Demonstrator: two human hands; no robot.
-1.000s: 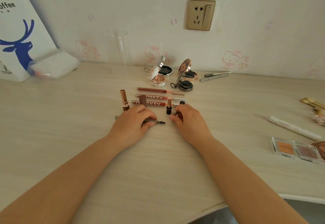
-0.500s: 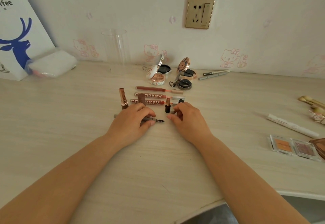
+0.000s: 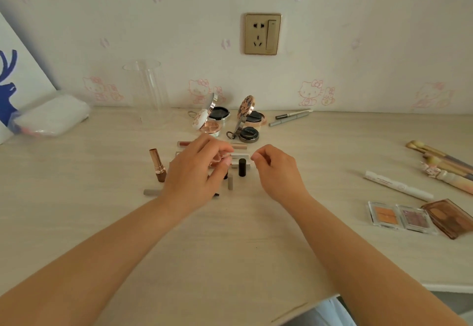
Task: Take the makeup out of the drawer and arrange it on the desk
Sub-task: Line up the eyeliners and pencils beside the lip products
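Observation:
Both hands hover over the row of lip products in the middle of the desk (image 3: 107, 223). My left hand (image 3: 197, 172) has its fingers curled and pinches the left part of a lip gloss tube (image 3: 240, 156) with a clear cap. My right hand (image 3: 277, 169) pinches the tube's right end. Below my left hand lies a grey brow pencil (image 3: 151, 192), its spoolie tip (image 3: 217, 194) sticking out. A grey cap (image 3: 230, 181) and a black lipstick (image 3: 242, 167) stand between the hands. A gold lipstick (image 3: 157, 164) stands to the left. Other gloss tubes are mostly hidden by my left hand.
Two open compacts (image 3: 207, 121) (image 3: 249, 121) and two pencils (image 3: 291, 117) lie near the wall. On the right are brushes (image 3: 435, 154), a white pen (image 3: 399, 185) and eyeshadow palettes (image 3: 399, 217). A clear cup (image 3: 147, 85), a white packet (image 3: 51, 118) and a deer bag (image 3: 7, 90) stand at the left.
Both hands have let go of the brow pencil and moved away from me to the lip gloss tube. The pencil stays lying on the desk.

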